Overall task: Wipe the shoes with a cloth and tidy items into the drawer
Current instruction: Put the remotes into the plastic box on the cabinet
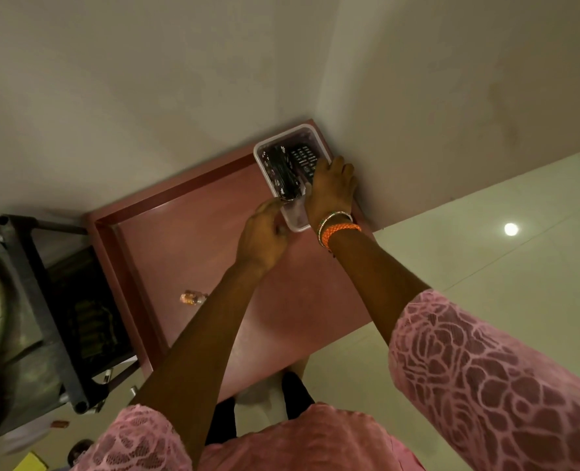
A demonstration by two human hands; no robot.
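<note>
Now gripping a clear plastic container (295,223) on the reddish table (193,253).
Long axis running toward the wall corner; right hand (331,190) curled over its rim, left hand (265,232) pinching its near end.

Pink lace and stacked bangles

The person wears a pink top with lace sleeves (485,379) in a swirling floral openwork pattern, ending above the elbows. The right wrist carries a braided orange band (341,230) beside thin beaded bangles (332,217)
</note>
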